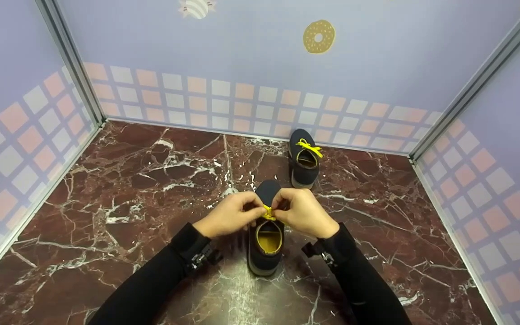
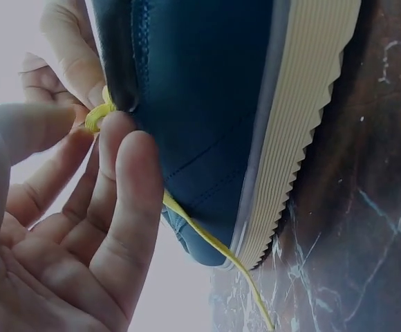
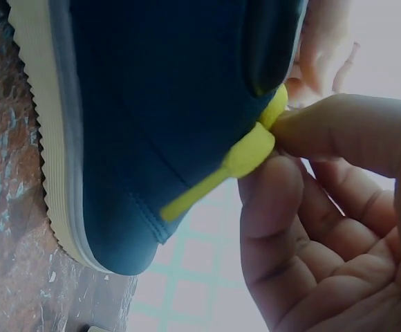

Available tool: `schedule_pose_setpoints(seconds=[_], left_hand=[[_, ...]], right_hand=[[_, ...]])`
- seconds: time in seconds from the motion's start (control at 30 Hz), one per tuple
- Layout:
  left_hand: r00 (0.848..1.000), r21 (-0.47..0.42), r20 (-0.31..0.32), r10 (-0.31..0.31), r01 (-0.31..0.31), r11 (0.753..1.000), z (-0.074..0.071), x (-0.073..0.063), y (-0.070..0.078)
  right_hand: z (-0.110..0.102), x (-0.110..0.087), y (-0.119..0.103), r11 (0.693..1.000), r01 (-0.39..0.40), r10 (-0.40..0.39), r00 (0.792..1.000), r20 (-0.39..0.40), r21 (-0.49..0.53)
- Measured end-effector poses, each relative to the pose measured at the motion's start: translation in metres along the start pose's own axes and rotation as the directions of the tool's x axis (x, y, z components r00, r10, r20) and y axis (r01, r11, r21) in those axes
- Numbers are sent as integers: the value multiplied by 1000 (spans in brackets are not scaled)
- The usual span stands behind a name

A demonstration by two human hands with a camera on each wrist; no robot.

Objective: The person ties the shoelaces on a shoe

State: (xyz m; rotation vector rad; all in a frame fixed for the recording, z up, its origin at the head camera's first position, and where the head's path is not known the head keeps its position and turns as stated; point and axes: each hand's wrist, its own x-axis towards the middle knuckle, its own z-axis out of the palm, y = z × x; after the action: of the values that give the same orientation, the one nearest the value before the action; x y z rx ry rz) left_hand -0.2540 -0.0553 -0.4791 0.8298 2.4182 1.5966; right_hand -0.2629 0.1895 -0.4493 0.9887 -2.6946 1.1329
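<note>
A dark shoe (image 1: 265, 262) with a yellow inside stands on the floor, toe pointing away from me. Both hands meet over its tongue at the yellow shoelace (image 1: 267, 214). My left hand (image 1: 235, 213) pinches the lace between thumb and index finger; in the left wrist view a yellow loop (image 2: 98, 119) shows at those fingertips, and one loose lace end hangs down the shoe's side. From the other side my right hand (image 1: 303, 211) pinches the lace with thumb and forefinger. In the right wrist view a flat lace piece (image 3: 250, 153) sticks out beside those fingertips.
A matching shoe (image 1: 304, 174), its yellow lace tied in a bow (image 1: 308, 147), stands ahead to the right near the back wall (image 1: 260, 54). Side panels rise left and right of the dark red marbled floor (image 1: 151, 180). Each wrist wears a black strapped device.
</note>
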Motion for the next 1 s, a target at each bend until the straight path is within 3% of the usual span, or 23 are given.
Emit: schedule_pose_setpoints(seconds=[0.17, 0.3, 0.8, 1.0], left_hand=[[994, -33, -46, -98, 97, 995, 3, 1, -3], [989, -49, -47, -142, 139, 989, 5, 1, -4], [996, -104, -3, -90, 90, 991, 5, 1, -4], [995, -161, 6, -101, 100, 982, 5, 1, -5]], right_hand=[[0, 0, 1, 1000, -15, 14, 1000, 12, 20], [0, 0, 1, 999, -26, 26, 1000, 16, 21], [-1, -1, 1, 1000, -13, 12, 1000, 21, 10], [-2, -2, 1, 1000, -1, 0, 1000, 23, 10]])
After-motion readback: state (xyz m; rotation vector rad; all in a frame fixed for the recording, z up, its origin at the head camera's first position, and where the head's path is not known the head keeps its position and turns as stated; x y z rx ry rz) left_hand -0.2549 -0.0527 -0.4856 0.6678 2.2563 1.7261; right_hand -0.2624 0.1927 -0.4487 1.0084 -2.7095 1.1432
